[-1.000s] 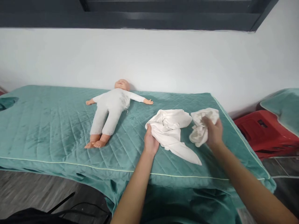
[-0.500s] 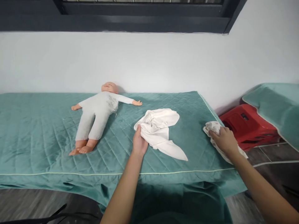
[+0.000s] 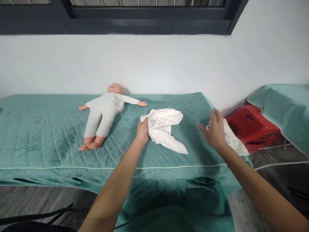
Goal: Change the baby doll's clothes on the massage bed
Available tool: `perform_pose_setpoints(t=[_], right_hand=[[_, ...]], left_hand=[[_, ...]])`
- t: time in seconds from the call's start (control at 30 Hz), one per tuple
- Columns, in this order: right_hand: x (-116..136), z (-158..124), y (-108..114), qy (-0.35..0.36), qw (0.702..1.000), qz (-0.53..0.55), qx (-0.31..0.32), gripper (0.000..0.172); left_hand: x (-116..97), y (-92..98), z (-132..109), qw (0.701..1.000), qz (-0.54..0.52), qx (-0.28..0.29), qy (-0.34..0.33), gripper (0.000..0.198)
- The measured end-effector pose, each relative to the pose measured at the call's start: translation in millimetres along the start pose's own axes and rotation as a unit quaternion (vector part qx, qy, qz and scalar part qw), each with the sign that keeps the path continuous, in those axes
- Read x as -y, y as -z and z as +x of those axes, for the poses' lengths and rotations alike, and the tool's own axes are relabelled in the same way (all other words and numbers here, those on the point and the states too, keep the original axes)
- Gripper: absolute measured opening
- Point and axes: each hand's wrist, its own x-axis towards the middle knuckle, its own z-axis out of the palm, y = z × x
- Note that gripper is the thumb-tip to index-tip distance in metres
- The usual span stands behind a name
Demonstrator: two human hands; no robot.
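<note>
Pinched in my left hand [image 3: 143,130] is the left edge of a crumpled white baby garment [image 3: 166,124], which lies spread on the green bed cover; its exact cut is hard to tell. My right hand [image 3: 215,130] hovers with fingers apart and nothing in it, slightly blurred. Just behind and beside it, a white cloth with a faint pattern [image 3: 234,140] lies at the bed's right end, partly hidden by the hand. Left of the garment a baby doll [image 3: 106,109] rests on its back, with a whitish cloth body and one arm stretched toward the garment.
The quilted green bed cover [image 3: 48,129] runs up to a white wall [image 3: 145,64] below a dark window frame [image 3: 149,25]. Past the bed's right end stands a red plastic stool [image 3: 253,127], beside another green-covered surface [image 3: 287,106]. Dark cables [image 3: 48,214] show at lower left.
My right hand has let go of the patterned cloth, opened and moved left. My left hand keeps its hold on the white garment, whose edge is lifted slightly. The view has shifted a little.
</note>
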Motion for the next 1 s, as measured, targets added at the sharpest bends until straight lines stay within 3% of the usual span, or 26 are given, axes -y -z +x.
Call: perform_pose_setpoints(t=[0.03,0.1,0.17,0.23,0.3,0.43,0.5,0.57,0.67,0.77,0.9,1.0], right_hand=[[17,11,-3,0.013,0.998,0.047,0.028,0.064],[54,36,-1,0.077,0.986,0.124,0.08,0.063],[93,60,9,0.154,0.965,0.177,0.116,0.063],[129,81,25,0.22,0.941,0.204,0.16,0.057],[157,96,40,0.256,0.912,0.223,0.229,0.044],[180,110,53,0.224,0.895,0.231,0.309,0.029],[180,111,54,0.204,0.915,0.204,0.284,0.025],[176,109,54,0.2,0.942,0.161,0.217,0.027],[167,104,59,0.207,0.967,0.096,0.11,0.033],[154,97,63,0.211,0.975,0.051,0.049,0.035],[132,84,65,0.164,0.981,0.086,0.058,0.034],[117,76,64,0.046,0.982,0.17,0.065,0.029]], left_hand=[[-14,-3.9,-3,0.998,0.057,0.014,-0.033,0.026],[-50,-14.4,-17,0.971,0.193,0.109,-0.093,0.03],[-89,-27.8,-41,0.893,0.351,0.234,-0.158,0.034],[-124,-40.9,-67,0.788,0.464,0.325,-0.24,0.034],[-149,-49.4,-88,0.714,0.521,0.348,-0.311,0.035],[-173,-45.9,-106,0.645,0.578,0.298,-0.402,0.03],[-176,-37.3,-106,0.624,0.596,0.234,-0.448,0.027],[-178,-28.0,-104,0.612,0.611,0.148,-0.479,0.025],[-181,-16.1,-101,0.601,0.636,0.037,-0.483,0.024],[-181,-4.1,-97,0.6,0.661,-0.044,-0.449,0.023],[-173,17.7,-90,0.615,0.668,-0.07,-0.414,0.021],[-168,32.2,-87,0.63,0.645,-0.076,-0.426,0.023]])
